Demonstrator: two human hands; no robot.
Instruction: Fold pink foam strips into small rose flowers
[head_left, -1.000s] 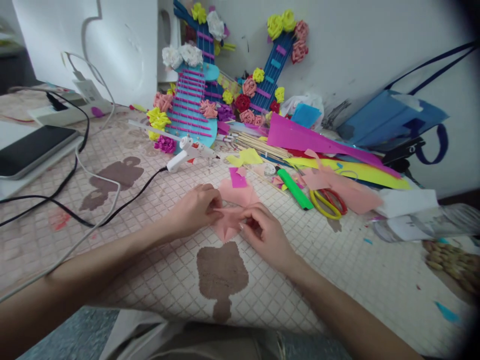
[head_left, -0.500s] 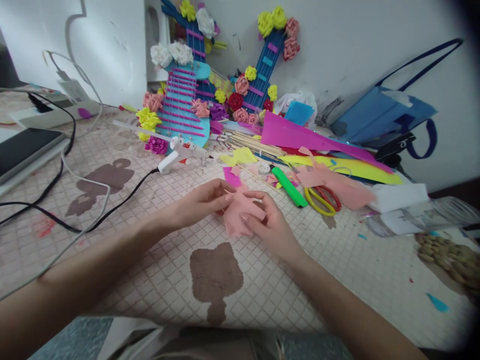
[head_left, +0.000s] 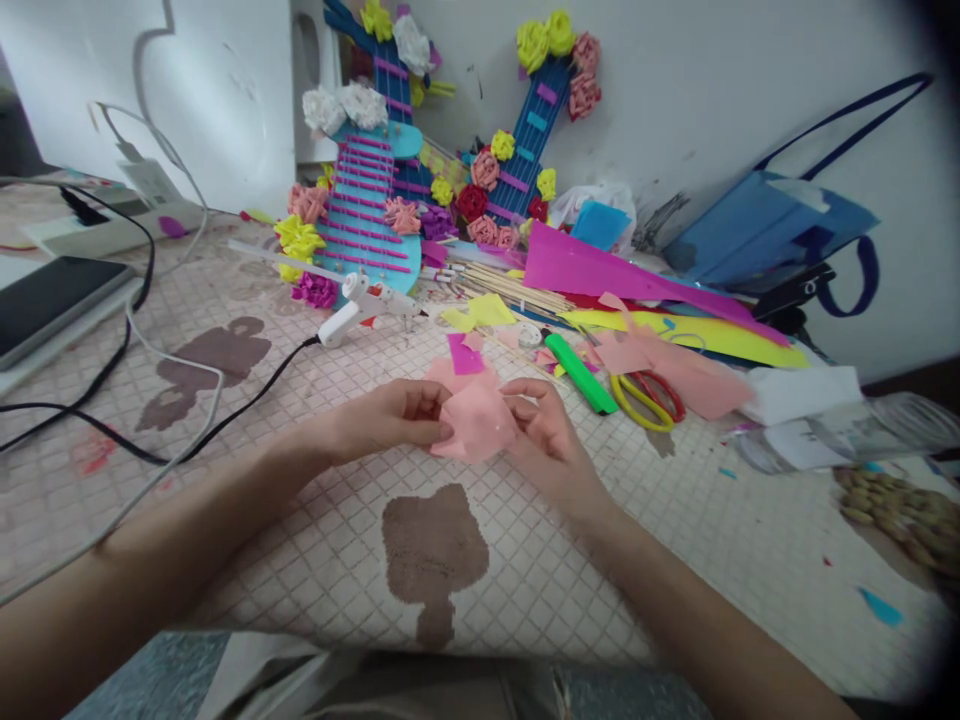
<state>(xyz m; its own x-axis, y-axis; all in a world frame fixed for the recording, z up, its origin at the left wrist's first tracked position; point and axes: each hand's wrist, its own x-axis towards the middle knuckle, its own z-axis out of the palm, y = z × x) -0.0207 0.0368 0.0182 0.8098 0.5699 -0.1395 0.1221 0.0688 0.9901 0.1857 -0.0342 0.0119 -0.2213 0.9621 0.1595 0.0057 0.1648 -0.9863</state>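
The person's left hand [head_left: 409,412] pinches the left edge of a pink paper piece [head_left: 480,420] between thumb and bent fingers. The right hand [head_left: 551,440] has the opposite edge in a narrow grip, though its fingertips are partly behind the sheet, so how firmly they press cannot be told. The paper is above the patterned tablecloth [head_left: 330,565], between both hands; gripping both sides probably keeps something so thin from flopping. Just behind it lie another pink sheet [head_left: 448,372] and a magenta scrap [head_left: 466,355]. The glue gun [head_left: 360,308] rests to the left (its cord trailing away on that side, likely to clear the working spot), while the green cutter [head_left: 581,374] and scissors [head_left: 642,402] lie at the right, seemingly for easy reach.
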